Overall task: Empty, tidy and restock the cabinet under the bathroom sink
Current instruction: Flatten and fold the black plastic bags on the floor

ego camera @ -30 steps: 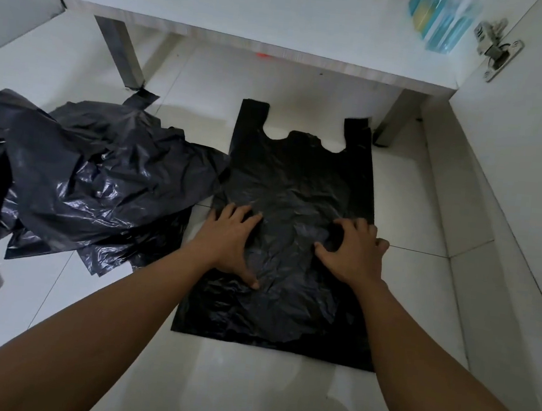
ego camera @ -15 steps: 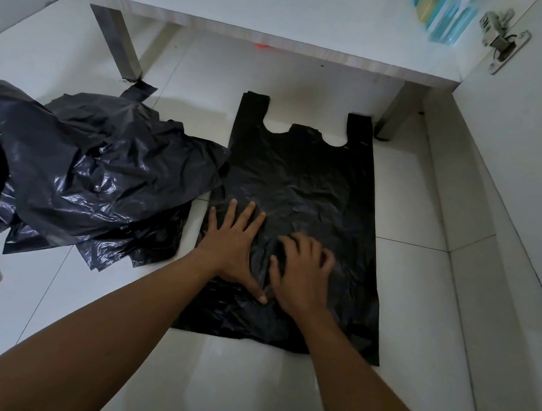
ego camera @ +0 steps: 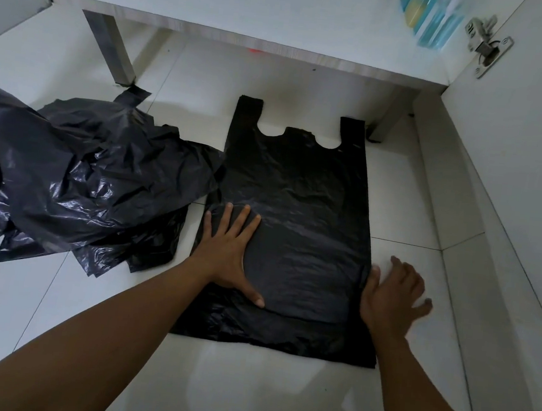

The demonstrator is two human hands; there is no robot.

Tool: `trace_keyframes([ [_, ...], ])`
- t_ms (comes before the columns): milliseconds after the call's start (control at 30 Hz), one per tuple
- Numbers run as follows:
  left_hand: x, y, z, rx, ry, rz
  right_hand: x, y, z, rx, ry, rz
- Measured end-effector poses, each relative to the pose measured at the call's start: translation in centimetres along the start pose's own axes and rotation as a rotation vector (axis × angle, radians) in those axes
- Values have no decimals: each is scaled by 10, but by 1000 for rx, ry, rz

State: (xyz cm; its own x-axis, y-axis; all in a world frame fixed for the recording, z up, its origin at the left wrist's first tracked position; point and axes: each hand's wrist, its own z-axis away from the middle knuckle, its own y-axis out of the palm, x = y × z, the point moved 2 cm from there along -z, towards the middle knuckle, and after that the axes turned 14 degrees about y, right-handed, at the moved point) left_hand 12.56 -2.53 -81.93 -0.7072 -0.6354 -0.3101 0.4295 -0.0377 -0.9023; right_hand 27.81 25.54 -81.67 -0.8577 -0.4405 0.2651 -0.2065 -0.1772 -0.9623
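Domestic bathroom, seen at floor level. Glossy white ceramic floor tiles (ego camera: 88,303) with thin grout lines. White laminate cabinet base board (ego camera: 249,7) raised on short grey metal legs (ego camera: 112,47). Open white cabinet door (ego camera: 531,164) at right, with a silver metal hinge (ego camera: 486,49) screwed to it. Blurred blue and yellow translucent bottles (ego camera: 430,15) stand on the board. Flat black plastic carrier bag (ego camera: 297,191) and crumpled heap of black plastic bags (ego camera: 83,180) lie on the tiles.
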Motion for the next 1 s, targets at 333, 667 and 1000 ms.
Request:
trace_keyframes([
  [333, -7, -9, 5, -229, 38, -31, 106, 26, 27, 146, -535, 60],
  [667, 26, -92, 46, -931, -168, -132, 218, 6, 51, 307, -609, -152],
  [1000, 169, -106, 176, -1157, -1172, 785, 375, -3, 117, 853, -586, -281],
])
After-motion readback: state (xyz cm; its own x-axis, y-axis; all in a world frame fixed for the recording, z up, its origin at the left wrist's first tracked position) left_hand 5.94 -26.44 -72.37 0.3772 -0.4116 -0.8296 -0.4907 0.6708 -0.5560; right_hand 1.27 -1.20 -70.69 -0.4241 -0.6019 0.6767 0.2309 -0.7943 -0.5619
